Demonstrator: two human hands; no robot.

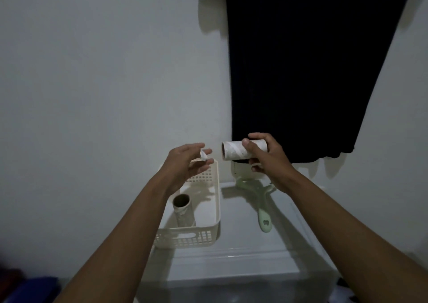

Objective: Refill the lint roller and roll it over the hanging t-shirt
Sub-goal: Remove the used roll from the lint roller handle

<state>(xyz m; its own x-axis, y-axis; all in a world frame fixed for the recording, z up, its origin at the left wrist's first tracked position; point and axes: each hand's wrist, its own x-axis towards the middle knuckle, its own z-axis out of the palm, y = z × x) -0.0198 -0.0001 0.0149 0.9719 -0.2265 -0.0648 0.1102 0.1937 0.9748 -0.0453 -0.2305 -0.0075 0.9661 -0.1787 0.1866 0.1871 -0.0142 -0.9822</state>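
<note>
My right hand (264, 161) grips a white refill roll (234, 153) held sideways in the air, its open end facing left. My left hand (185, 163) is beside it, a little apart, pinching a small scrap of peeled paper (203, 155) between thumb and fingers. The pale green lint roller handle (261, 207) lies on the white tabletop (231, 263) below my right hand, its head partly hidden by my wrist. A black t-shirt (310, 66) hangs on the wall above and behind my right hand.
A cream plastic basket (185, 237) sits on the table's left side with another roll (183, 212) standing upright inside. White wall fills the left. Dark items lie on the floor at the bottom left corner.
</note>
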